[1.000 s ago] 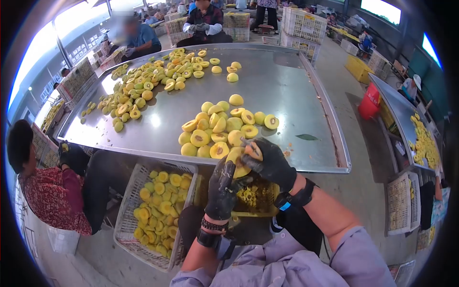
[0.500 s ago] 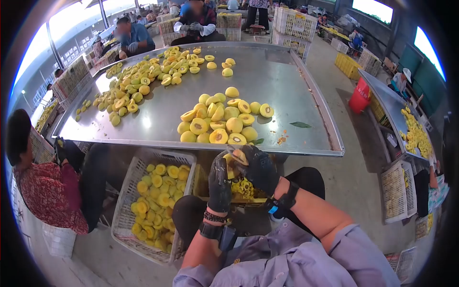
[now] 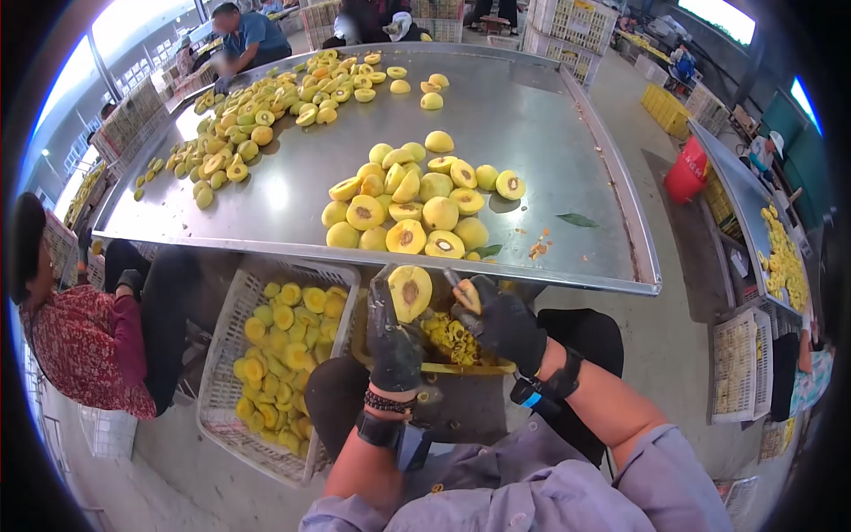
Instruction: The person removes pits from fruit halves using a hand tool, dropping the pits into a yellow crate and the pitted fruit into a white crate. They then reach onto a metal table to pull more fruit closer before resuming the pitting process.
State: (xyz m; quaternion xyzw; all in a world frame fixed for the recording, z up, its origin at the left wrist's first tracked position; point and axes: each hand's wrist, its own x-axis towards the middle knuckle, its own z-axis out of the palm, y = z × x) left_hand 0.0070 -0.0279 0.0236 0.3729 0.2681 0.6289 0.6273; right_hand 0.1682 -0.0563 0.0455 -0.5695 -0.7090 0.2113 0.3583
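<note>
My left hand, in a dark glove, is closed around a yellow peach half, its cut face with the brown centre turned toward me. My right hand, also in a dark glove, grips a small metal-tipped tool. A cut piece of peach with a brown middle sits against its fingers; the tool's handle is hidden. Both hands are just below the front edge of the metal table. Beneath them is a yellow container with yellow peach scraps.
Peach halves are heaped near the table's front edge, with a larger heap further back. At my left stands a white crate of peach halves. A person in a red patterned top sits beyond it. A red bucket stands right.
My hands have moved apart. The peach half now shows its cut face in my left hand, while the right hand with the tool and cut piece is further right. The view has shifted slightly.
</note>
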